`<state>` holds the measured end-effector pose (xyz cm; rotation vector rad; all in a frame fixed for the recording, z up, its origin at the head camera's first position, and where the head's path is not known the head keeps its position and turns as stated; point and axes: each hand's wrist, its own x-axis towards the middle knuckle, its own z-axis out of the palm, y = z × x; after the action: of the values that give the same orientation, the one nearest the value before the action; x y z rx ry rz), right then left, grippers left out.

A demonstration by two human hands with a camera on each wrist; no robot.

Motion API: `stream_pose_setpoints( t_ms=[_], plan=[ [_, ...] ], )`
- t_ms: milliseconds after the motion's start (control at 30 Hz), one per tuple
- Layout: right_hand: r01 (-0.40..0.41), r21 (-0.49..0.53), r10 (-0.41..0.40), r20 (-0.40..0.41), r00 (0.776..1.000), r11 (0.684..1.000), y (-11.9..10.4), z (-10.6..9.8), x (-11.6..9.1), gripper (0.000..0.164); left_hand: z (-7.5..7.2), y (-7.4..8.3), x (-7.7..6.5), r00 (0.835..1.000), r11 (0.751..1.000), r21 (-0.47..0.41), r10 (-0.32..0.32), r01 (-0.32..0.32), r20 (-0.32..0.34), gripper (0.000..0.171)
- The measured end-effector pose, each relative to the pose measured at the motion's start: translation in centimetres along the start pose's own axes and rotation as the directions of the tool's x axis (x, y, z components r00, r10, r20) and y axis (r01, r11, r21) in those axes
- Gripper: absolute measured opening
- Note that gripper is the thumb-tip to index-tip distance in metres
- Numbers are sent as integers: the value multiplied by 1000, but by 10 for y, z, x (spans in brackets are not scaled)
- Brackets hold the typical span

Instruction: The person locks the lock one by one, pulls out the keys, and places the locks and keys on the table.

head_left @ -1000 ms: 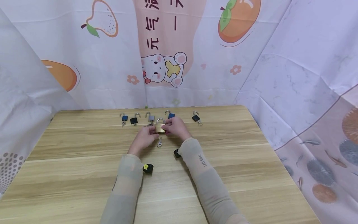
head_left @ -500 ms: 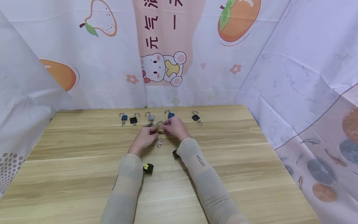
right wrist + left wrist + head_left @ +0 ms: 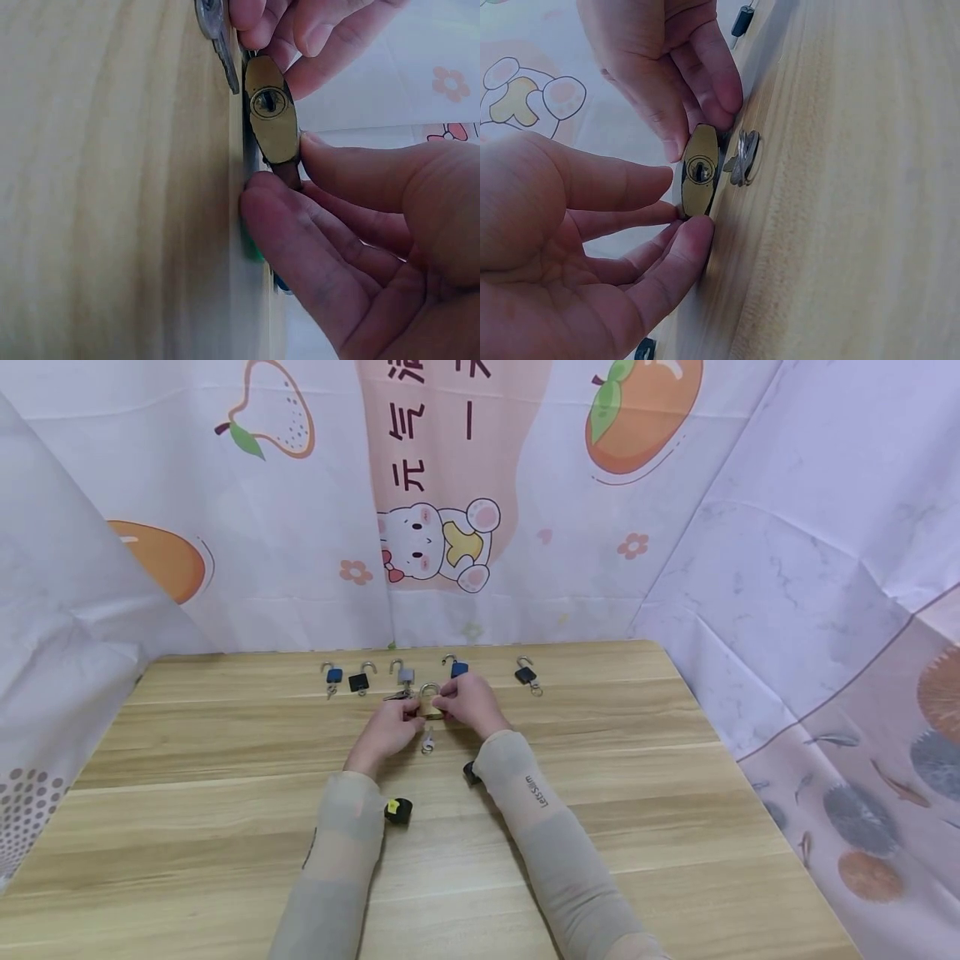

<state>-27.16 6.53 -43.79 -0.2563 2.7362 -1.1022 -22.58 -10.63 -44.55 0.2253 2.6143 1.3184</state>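
A brass padlock (image 3: 433, 712) with a silver shackle is held between both hands at the middle of the table's far part. My left hand (image 3: 385, 735) pinches its left end, and my right hand (image 3: 477, 703) pinches its right end. The keyhole face of the padlock (image 3: 699, 171) looks toward the wrists in both wrist views. Just in front of it, small keys on a ring (image 3: 427, 743) lie on the wood. In the right wrist view one key (image 3: 217, 41) shows near the left hand's fingers (image 3: 315, 34).
A row of open padlocks with keys lines the table's far edge, among them a blue one (image 3: 334, 676), a grey one (image 3: 406, 677) and a black one (image 3: 526, 676). Two dark objects, one with a yellow mark (image 3: 398, 812), the other (image 3: 470, 772), lie near the forearms. Printed curtains hang behind.
The brass padlock has tipped, so its front looks shorter and its shackle sits slightly lower. Both hands have stayed nearly in place around it.
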Motion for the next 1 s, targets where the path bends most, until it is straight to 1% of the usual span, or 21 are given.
stream_pose_setpoints(
  t_ms=[100,233,333,367,433,500,600,667,733,833,900,967,1000],
  plan=[
    [-3,-9,3,-11,1000,1000,1,0,0,19,0,0,0,1000,1000,-1,0,0,8,39],
    [-11,2,11,-21,1000,1000,4,-2,0,28,0,0,0,1000,1000,-14,-13,13,19,44],
    [-12,50,14,-50,999,999,8,-7,1,34,-1,1,-2,999,999,-26,-35,35,11,46],
    [-9,65,14,-67,998,998,10,-10,2,34,-2,1,-3,999,998,-38,-40,40,6,45],
    [-14,131,27,-101,994,991,14,-16,3,33,-3,4,-3,999,997,-65,-45,44,-12,45],
    [-8,174,34,-146,989,985,17,-23,3,31,-4,6,-3,999,995,-98,-38,35,-29,46],
    [54,214,-8,-208,978,975,19,-29,3,28,-10,4,-4,998,990,-141,-20,11,-66,47],
    [123,222,-68,-238,969,967,22,-34,3,28,-13,3,-1,995,988,-153,-10,-5,-96,47],
    [179,265,-114,-242,964,948,21,-36,3,28,-16,2,1,992,985,-171,-14,-8,-127,46],
    [203,355,-137,-202,970,913,18,-34,5,28,-23,0,6,985,982,-189,-25,-7,-171,45],
    [182,440,-126,-154,980,880,15,-29,7,30,-26,-1,10,982,979,-205,-42,3,-185,45],
    [142,528,-110,-92,990,838,12,-23,10,33,-28,-1,13,981,978,-210,-59,18,-187,46],
    [117,580,-101,-61,993,806,10,-20,12,35,-29,-1,15,980,978,-206,-66,27,-185,46]
  ],
)
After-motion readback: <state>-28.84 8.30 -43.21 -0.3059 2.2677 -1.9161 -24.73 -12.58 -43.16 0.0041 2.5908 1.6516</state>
